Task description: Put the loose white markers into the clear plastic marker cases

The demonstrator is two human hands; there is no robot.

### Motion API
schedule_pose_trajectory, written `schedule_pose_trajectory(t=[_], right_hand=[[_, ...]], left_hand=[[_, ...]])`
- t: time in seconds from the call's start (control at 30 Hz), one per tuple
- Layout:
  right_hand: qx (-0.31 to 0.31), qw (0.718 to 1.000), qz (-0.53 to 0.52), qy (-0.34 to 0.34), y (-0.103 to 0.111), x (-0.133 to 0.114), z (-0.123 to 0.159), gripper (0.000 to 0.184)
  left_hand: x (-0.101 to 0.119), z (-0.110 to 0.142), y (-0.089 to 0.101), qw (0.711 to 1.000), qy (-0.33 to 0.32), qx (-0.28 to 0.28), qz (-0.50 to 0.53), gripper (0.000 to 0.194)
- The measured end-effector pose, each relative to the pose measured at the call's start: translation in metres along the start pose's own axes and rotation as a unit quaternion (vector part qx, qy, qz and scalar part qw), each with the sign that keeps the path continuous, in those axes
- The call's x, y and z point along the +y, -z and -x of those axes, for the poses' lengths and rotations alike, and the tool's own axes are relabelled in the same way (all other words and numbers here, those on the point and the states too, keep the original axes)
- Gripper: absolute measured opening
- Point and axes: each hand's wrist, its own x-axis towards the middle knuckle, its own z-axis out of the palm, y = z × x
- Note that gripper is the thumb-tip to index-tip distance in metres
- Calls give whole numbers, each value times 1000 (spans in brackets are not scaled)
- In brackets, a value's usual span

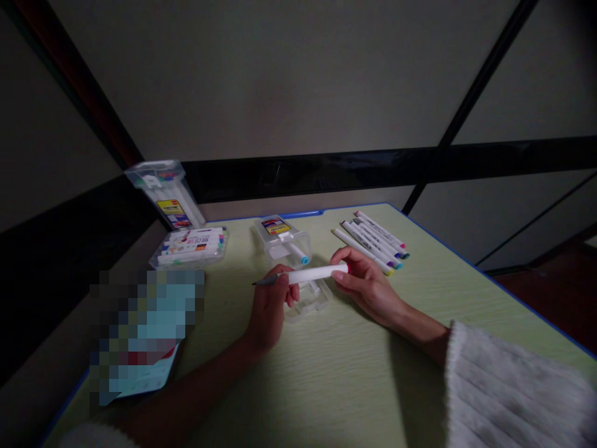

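A white marker [314,272] with a grey pointed end on the left and a red end on the right is held level above the table. My left hand [270,305] is closed around it near the grey end. My right hand [366,286] pinches its red end between thumb and fingers. Just behind the hands lies an open clear plastic case [280,236] with a yellow label. A marker with a light blue end [301,254] sticks out of its mouth. The clear lid [310,298] rests below the held marker, partly hidden by it and my left hand.
Several white markers [373,239] with coloured ends lie at the table's back right. Two clear cases of markers, one upright [175,196], one lying flat [189,246], stand at the back left. In front is a lit, blurred-out tablet or phone [149,367]. Panelled doors [280,93] close off the back.
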Motion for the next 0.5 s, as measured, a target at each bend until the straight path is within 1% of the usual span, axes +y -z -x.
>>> schedule_pose_trajectory(t=[0.13, 0.33, 0.5], right_hand=[[5, 1000, 5, -7, 0, 1, 0, 22], [-18, 998, 12, -54, -3, 3, 1, 25], [-6, 999, 25, -41, -4, 4, 1, 31]], left_hand=[[0, 0, 0, 1000, -5, -2, -3, 41], [2, 0, 0, 1000, -2, -3, -13, 44], [1, 1, 1, 1000, -4, -7, -17, 43]])
